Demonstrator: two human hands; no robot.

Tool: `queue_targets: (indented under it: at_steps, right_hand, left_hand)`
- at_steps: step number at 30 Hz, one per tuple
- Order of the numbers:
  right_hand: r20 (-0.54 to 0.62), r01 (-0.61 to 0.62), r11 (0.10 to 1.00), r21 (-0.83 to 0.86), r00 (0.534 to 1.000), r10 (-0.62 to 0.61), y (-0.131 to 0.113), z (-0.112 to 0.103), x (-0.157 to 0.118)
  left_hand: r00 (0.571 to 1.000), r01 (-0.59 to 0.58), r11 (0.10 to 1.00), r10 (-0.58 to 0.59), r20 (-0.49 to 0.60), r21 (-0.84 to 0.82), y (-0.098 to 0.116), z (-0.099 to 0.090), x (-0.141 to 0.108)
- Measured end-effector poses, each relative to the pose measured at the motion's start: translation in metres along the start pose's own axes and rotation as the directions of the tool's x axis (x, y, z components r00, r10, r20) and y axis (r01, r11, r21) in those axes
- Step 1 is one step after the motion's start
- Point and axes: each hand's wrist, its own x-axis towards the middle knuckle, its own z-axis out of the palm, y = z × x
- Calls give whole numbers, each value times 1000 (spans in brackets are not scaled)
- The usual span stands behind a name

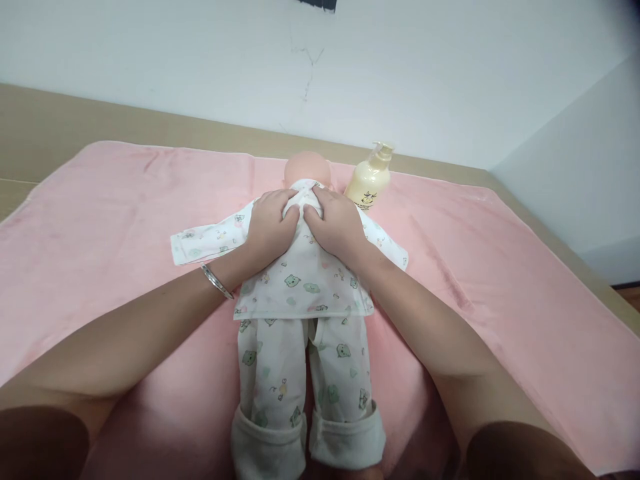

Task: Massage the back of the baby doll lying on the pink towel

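A bald doll [307, 169] lies on a pink mat, its head toward the wall and its face out of sight. It wears a white printed top [305, 287] with both sleeves spread outward, and matching white trousers [280, 373] with turned-up cuffs. My left hand [273, 223] rests on the left side of the upper top, thumb apart from the fingers. My right hand [336, 223] lies on the right side in the same way. The two thumbs nearly meet at the middle. Both hands lie flat on the cloth without gripping it.
A pale yellow pump bottle [370, 180] leans just right of the doll's head. The pink mat [125, 193] covers most of a wooden surface [50, 113]. Behind it rises a white wall [200, 60], with another wall at the right.
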Motion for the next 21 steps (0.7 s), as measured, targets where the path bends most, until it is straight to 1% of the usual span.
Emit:
queue_targets:
  at_steps: [9, 17, 21]
  right_hand:
    - [22, -11, 1000, -5, 1000, 11, 0, -1, 0]
    - [-29, -3, 1000, 13, 1000, 4, 1, 2, -1]
    - [-17, -10, 1000, 18, 1000, 10, 0, 1, -1]
  left_hand:
    - [1000, 10, 1000, -10, 15, -6, 2, -2, 0]
    - [1000, 11, 1000, -11, 3, -21, 2, -2, -1]
    - [1000, 11, 1000, -11, 9, -17, 2, -2, -1]
